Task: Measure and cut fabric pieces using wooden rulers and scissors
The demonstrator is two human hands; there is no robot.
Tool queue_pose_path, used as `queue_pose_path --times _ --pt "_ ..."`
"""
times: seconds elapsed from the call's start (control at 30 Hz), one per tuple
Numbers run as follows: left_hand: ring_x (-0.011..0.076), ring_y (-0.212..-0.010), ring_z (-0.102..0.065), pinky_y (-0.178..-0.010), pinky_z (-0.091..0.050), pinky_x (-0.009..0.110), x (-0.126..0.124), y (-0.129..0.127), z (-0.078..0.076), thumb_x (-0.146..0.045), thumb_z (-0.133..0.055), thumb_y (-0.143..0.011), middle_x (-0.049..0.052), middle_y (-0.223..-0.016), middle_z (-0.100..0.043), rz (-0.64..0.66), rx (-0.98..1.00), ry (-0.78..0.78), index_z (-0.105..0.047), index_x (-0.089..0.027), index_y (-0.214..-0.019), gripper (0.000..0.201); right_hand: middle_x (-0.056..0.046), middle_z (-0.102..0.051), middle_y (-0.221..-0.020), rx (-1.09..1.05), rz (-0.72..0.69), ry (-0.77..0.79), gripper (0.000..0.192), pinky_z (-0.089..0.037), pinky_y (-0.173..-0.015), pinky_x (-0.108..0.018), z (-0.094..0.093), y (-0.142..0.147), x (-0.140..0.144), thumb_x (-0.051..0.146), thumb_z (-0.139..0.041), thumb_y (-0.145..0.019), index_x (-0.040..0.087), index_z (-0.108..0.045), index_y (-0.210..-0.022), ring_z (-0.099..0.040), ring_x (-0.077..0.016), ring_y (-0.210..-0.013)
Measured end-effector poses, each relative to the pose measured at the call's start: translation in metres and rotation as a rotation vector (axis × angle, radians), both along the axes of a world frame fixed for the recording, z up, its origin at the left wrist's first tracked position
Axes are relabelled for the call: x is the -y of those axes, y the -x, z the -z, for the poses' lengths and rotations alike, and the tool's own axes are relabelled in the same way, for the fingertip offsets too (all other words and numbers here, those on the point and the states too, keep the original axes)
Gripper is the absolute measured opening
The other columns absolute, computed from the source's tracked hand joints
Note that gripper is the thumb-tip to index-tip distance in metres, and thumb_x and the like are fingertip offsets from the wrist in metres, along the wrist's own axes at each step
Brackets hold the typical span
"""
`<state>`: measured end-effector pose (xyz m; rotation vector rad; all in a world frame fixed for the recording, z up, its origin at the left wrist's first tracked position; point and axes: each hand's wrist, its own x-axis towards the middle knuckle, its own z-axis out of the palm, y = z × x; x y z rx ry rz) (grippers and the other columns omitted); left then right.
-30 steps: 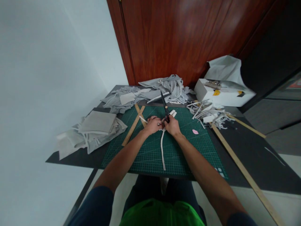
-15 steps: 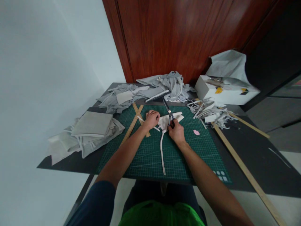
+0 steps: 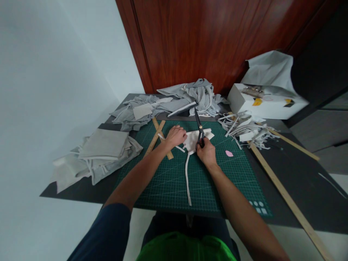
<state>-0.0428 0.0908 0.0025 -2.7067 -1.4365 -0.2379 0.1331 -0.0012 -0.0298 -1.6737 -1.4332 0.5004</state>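
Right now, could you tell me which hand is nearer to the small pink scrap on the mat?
Right. The right hand sits just beside the pink scrap; the left hand is farther away.

Your feed: soft, even, dimmish light. Faint shadows around cutting mat (image 3: 174,181). Wide-angle bending toward edges. Glossy sheen on door (image 3: 206,40) behind mat.

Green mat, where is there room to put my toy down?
The green mat is bare near its front edge, either side of the long white strip, and right of the pink scrap. The back is crowded: gray cloth pile, scissors, both hands.
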Motion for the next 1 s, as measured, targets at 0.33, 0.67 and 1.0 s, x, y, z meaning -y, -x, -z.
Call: queue_pose_path --times 0.33,0.67,1.0 --pt "0.0301 -0.102 -0.075 -0.087 -0.055 0.039 0.000 -0.026 -0.008 -0.008 -0.045 -0.096 0.019 -0.106 -0.076 -0.288 0.011 0.087 -0.066 -0.013 -0.125 0.036 -0.011 -0.075 -0.093 0.023 0.004 0.034 0.019 -0.053 -0.079 -0.033 -0.004 -0.003 0.001 0.019 -0.059 -0.082 0.018 -0.064 -0.100 -0.072 -0.0239 -0.083" --pt "0.0274 -0.116 -0.062 -0.104 -0.047 0.042 0.013 0.004 0.014 -0.032 -0.070 -0.086 0.008 -0.120 -0.071 0.012 0.270 0.154 -0.073 -0.021 -0.105 0.022 -0.010 -0.076 -0.092 0.048 0.020 0.066 0.015 -0.053 -0.080 -0.031 -0.005 -0.007 -0.002 0.022 -0.061 -0.084 0.019 -0.065 -0.098 -0.072 -0.0235 -0.085" --pt "0.0305 -0.135 -0.051 -0.111 -0.040 0.049 0.030 0.020 0.011 -0.034 -0.070 -0.083 0.005 -0.147 -0.063 0.012 0.263 0.243 -0.073 -0.027 -0.125 0.043 -0.007 -0.075 -0.083 -0.269 0.042 0.177 0.012 -0.057 -0.070 -0.032 -0.019 -0.023 0.008 0.031 -0.066 -0.088 0.019 -0.066 -0.090 -0.072 -0.0216 -0.074"
